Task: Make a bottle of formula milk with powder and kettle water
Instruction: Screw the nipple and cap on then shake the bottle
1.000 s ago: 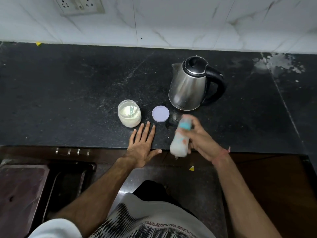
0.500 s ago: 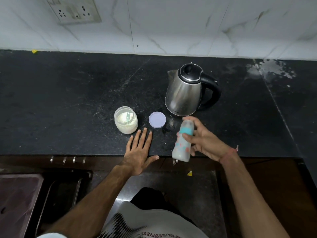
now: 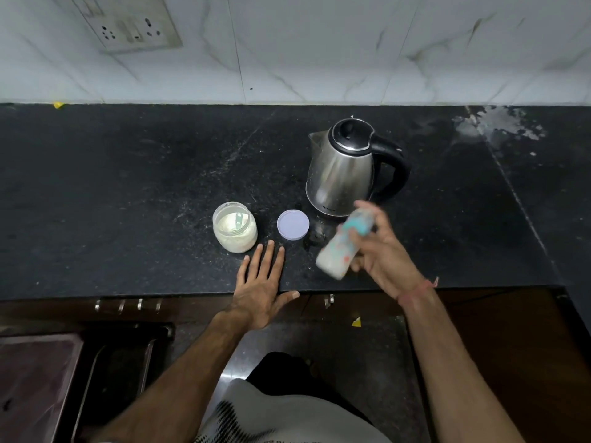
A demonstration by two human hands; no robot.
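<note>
above counter edge, tilted bottle (image 3: 342,247), teal top up-right

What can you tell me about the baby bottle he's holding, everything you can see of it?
The baby bottle is a slim, pale, translucent cylinder with small coloured prints and a teal collar near its top, and looks like plastic. It is motion-blurred, so finer detail is lost. It seems filled with whitish liquid. It tilts, top end toward the kettle, base toward the counter edge, held off the counter in the grip of the right hand. Nothing else touches it.

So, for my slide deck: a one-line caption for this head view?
Right hand grips tilted, blurred baby bottle; left hand flat on black counter.
</note>
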